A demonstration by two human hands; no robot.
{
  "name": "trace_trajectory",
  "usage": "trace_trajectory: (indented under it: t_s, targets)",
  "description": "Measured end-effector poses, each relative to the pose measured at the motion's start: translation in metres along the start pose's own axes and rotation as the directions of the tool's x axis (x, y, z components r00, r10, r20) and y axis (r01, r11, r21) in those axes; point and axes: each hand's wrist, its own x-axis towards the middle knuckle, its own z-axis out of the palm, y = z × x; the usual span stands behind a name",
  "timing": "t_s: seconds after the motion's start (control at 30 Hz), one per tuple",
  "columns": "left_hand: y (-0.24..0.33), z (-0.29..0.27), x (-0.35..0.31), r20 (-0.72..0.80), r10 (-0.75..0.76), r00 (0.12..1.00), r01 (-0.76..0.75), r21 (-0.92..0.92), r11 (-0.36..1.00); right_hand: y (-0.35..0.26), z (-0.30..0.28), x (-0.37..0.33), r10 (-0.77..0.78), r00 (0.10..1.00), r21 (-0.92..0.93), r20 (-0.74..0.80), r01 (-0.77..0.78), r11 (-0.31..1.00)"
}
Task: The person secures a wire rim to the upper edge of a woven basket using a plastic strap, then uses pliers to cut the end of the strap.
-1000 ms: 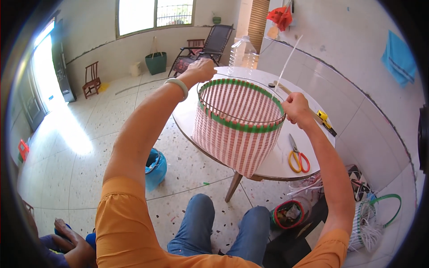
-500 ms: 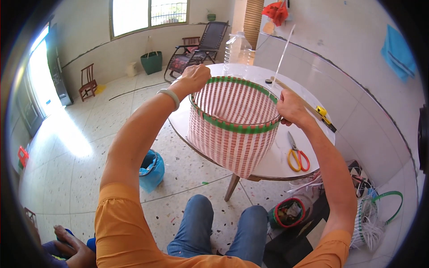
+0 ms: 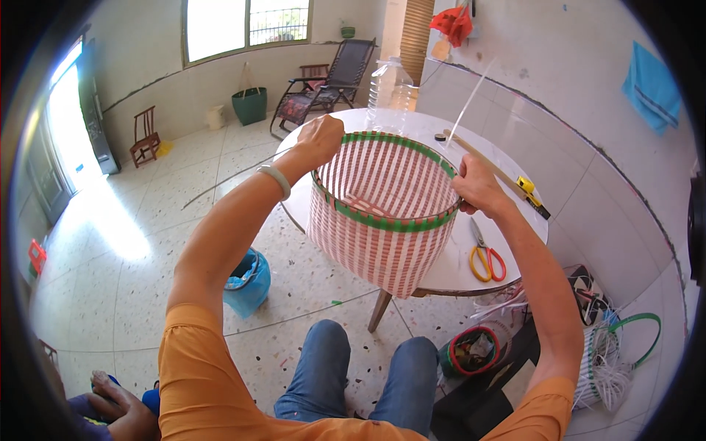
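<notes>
A woven basket [image 3: 382,253] of pink and white strips, with a green band round its rim, stands tilted at the near edge of a round white table. On the far left of the rim, my left hand [image 3: 322,140] is closed over the edge. A thin dark strip [image 3: 224,182] reaches out leftward from near that hand. My right hand [image 3: 479,185] pinches the right side of the rim, thumb and fingers on either side of it. A white strip [image 3: 471,99] sticks up beyond the right hand. What lies under my left fingers is hidden.
Scissors [image 3: 485,253] with yellow and red handles, a yellow tape measure [image 3: 526,185], a wooden stick [image 3: 485,162] and a large clear bottle [image 3: 390,92] are on the table [image 3: 507,228]. A blue-lined bin [image 3: 248,290] stands below. Another person's hands [image 3: 118,400] show at lower left.
The basket's rim has tipped slightly toward me, showing more of the inside. The dark strip's free end has swung lower. Both hands have kept their hold on the rim.
</notes>
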Motion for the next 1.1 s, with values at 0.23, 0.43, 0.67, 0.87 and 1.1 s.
trace_trajectory:
  t_s: [0.23,0.43,0.67,0.87,1.1]
  targets:
    - [0.013,-0.038,-0.091,-0.058,-0.071,0.996,0.069,-0.035,0.997,0.0,0.002,-0.06,-0.149,0.988,0.038,-0.025,0.15,0.988]
    - [0.032,-0.07,-0.21,-0.156,-0.196,0.968,0.194,-0.028,0.981,-0.016,0.019,-0.144,-0.524,0.835,-0.168,-0.169,0.499,0.85]
    - [0.071,-0.097,-0.34,-0.061,-0.499,0.864,0.475,-0.23,0.85,-0.022,0.041,-0.259,-0.406,0.913,-0.127,-0.027,0.4,0.908]
    - [0.099,-0.054,-0.412,0.12,-0.505,0.855,0.519,-0.245,0.819,0.046,0.088,-0.308,-0.364,0.929,-0.026,0.063,0.366,0.93]
    - [0.092,-0.035,-0.404,0.143,-0.313,0.939,0.341,-0.259,0.904,0.087,0.109,-0.308,-0.316,0.944,0.03,0.093,0.314,0.949]
